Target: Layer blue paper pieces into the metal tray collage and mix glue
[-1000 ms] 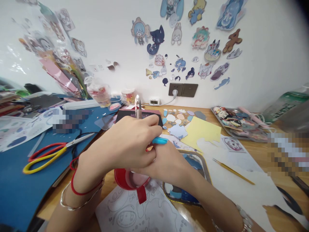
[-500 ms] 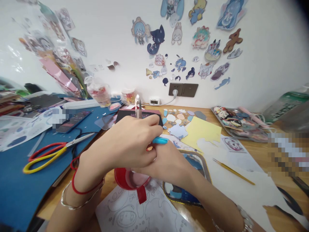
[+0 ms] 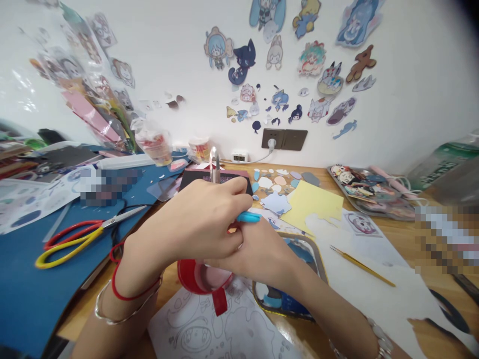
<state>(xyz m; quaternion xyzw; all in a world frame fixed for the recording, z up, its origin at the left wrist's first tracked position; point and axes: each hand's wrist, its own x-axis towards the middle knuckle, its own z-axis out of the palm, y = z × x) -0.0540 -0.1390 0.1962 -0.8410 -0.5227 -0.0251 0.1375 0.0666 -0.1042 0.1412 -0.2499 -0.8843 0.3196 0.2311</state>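
A short blue piece (image 3: 249, 217) juts from between two hands, beyond the mug (image 3: 187, 276) and slightly to its right; the rest is hidden, so its full shape cannot be told. It looks light, stiff and smooth like plastic, likely more slippery than fragile, and its bare end seems the easiest place to pinch. The red mug appears hard and steady; its handle (image 3: 219, 301), turned toward the person, looks like the best hold.

The left hand (image 3: 204, 214) reaches in from the mug's left, knuckles up and wrist arched, passing over the mug's far side. Its fingers are curled narrow, apparently around the blue piece. The right hand (image 3: 258, 244) comes from the mug's right and slips beneath the left, touching it; its fingers are covered, so I cannot tell whether they are spread, closed or holding something.

Nearer the person than the mug lies a sheet (image 3: 194, 336) of line drawings. Just right of the mug is a tin (image 3: 322, 259) with blue and white pieces; well to its right, gold tweezers (image 3: 362, 266). Beyond the tin is yellow paper (image 3: 312, 204). Left of the mug, scissors (image 3: 88, 237) rest on a blue mat (image 3: 30, 299).
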